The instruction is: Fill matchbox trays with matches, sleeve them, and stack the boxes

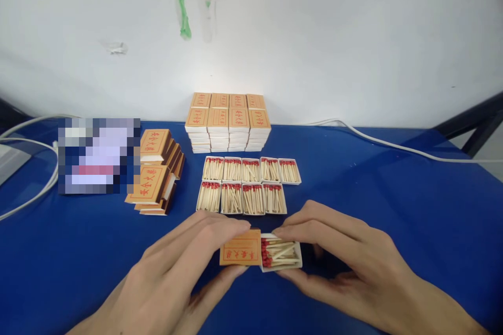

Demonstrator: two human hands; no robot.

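At six o'clock, your left hand grips an orange, red-lettered, rectangular cardboard matchbox sleeve while your right hand pinches the white cardboard tray at its three o'clock, full of pale, red-headed wooden matches.

Soft light fell brightest on the middle of the white wall, the held matchbox looked fairly sharp, and coarse pixelation hid a patch at left.
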